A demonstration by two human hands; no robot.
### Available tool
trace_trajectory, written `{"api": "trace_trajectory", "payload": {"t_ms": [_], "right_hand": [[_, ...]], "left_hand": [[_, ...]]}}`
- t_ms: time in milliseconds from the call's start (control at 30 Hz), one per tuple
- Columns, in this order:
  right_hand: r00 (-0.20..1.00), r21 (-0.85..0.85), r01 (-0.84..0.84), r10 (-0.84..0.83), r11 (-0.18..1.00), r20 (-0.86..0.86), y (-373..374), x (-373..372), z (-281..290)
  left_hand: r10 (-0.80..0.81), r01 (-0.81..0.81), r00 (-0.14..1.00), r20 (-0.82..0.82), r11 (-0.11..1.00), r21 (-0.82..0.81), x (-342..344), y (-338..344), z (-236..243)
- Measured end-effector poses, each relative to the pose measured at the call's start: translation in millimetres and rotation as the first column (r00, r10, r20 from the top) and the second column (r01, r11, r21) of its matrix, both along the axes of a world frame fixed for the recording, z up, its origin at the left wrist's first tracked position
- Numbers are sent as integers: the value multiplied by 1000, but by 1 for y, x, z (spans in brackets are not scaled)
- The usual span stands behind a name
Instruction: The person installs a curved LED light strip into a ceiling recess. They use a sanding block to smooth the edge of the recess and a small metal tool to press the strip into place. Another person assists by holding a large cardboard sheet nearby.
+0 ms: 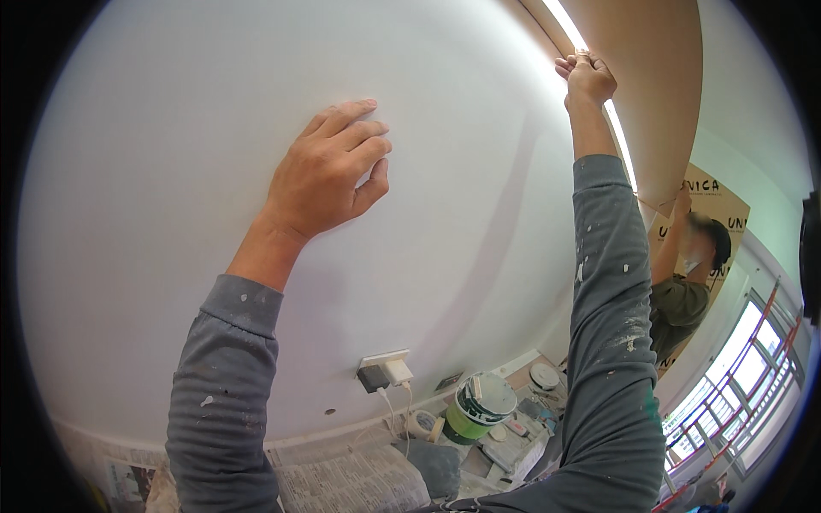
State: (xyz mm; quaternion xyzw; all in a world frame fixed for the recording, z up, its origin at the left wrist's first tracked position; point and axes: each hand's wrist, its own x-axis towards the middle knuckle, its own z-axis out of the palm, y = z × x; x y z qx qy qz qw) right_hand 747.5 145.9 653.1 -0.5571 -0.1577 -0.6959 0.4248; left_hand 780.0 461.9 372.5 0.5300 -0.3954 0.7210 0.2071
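Left hand [329, 167] loosely open against the wall [445, 214], fingers bent; right hand [590, 79] curled at the light [566, 24] along the wall's top — whether gripping, I cannot tell. Low on the wall, plugs [374, 378] — at its foot, newspaper [351, 483], bucket [472, 421].

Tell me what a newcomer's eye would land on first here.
Probably the bright light strip at the upper right, beside a brown panel, with the right hand raised to it. Next come the left hand, left of center at the white wall, and the green-and-white bucket below, right of center.
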Motion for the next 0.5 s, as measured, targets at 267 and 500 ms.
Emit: {"api": "trace_trajectory", "payload": {"t_ms": [267,500], "right_hand": [[999,43,-24,22,999,37,21,1,5],[999,-140,-26,20,990,-43,1,-25,-34]], "left_hand": [[4,-4,1000,-1,1000,5,-4,4,2],[-25,25,1000,8,1000,14,-5,-2,2]]}}
